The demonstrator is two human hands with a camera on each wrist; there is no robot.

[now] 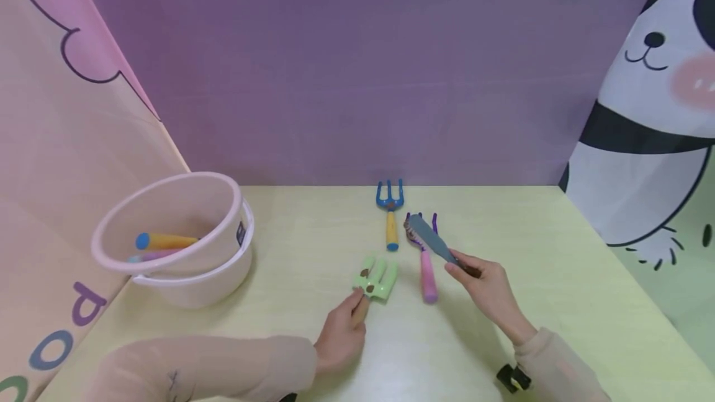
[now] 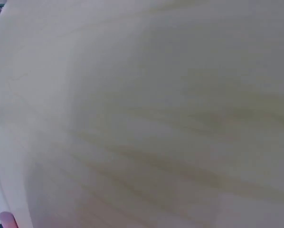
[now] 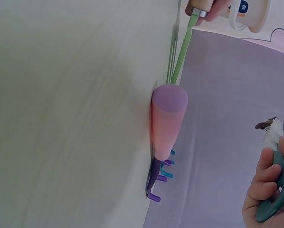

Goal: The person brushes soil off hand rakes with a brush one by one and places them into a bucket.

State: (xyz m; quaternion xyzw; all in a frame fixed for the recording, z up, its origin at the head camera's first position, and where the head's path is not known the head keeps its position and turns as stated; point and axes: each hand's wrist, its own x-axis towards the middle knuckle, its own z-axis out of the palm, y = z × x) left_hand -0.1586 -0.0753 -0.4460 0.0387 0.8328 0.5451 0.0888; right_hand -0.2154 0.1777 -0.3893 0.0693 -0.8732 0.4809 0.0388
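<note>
My left hand (image 1: 342, 339) grips the wooden handle of a light green hand fork (image 1: 381, 283) with brown spots, low over the table. My right hand (image 1: 490, 290) holds a grey-green brush (image 1: 430, 238) by its handle, raised above the table. White bristles show on the brush (image 3: 274, 133) in the right wrist view, with something brown at their tips. Below the brush lies a purple hand fork with a pink handle (image 1: 427, 278), its head partly covered in the head view. Behind it lies a blue hand fork (image 1: 391, 228) with a yellow handle.
On the left, a white bucket (image 1: 106, 247) sits tilted in another white bucket (image 1: 195, 290). A yellow handle (image 1: 170, 241) with a blue end and a pink handle (image 1: 159, 254) show inside. A purple cloth wall (image 1: 357, 79) stands behind the table.
</note>
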